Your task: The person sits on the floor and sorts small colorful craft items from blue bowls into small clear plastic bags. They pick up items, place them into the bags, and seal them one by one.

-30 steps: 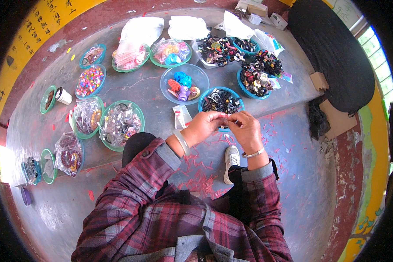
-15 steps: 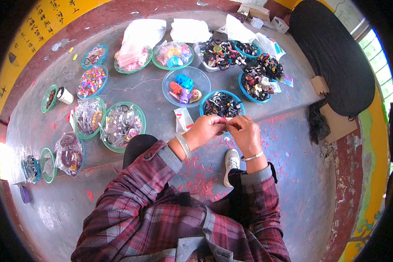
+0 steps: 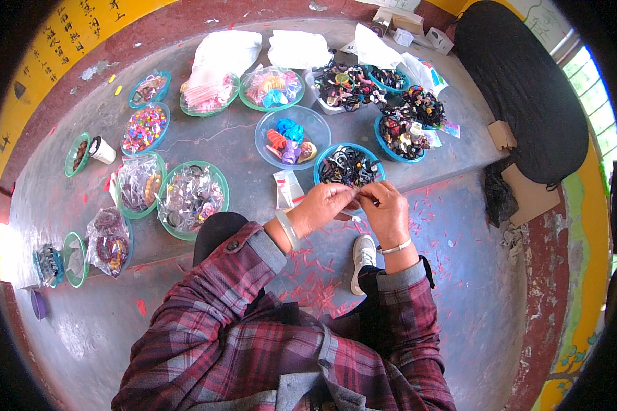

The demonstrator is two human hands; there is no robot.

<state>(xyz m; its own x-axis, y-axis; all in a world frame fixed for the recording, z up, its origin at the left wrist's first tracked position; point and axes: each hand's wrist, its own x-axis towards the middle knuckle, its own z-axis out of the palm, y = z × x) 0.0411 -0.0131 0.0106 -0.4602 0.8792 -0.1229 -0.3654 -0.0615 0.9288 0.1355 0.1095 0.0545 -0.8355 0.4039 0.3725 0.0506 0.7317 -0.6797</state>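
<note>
My left hand (image 3: 324,207) and my right hand (image 3: 386,214) meet fingertip to fingertip. Both are closed in a pinch around something too small and hidden to name. Just beyond them sits a blue basin (image 3: 317,175) holding a heap of black hair ties (image 3: 349,166). A small white packet with red edges (image 3: 288,189) lies left of that basin, near my left wrist. Behind it, a clear blue-rimmed bowl (image 3: 264,147) holds blue, red and purple bundles (image 3: 290,130).
Green basins with bagged trinkets (image 3: 193,198) stand to the left, beside a bowl of colourful pieces (image 3: 144,127). Heaped hair accessories (image 3: 346,82) and white bags (image 3: 298,49) line the back. Red scraps (image 3: 315,277) litter the floor around my shoe (image 3: 364,264). A black cushion-like form (image 3: 521,89) lies far right.
The pale bit that showed between my fingertips is no longer visible. My fingers have shifted slightly against each other; the basins and bags stay where they were.
</note>
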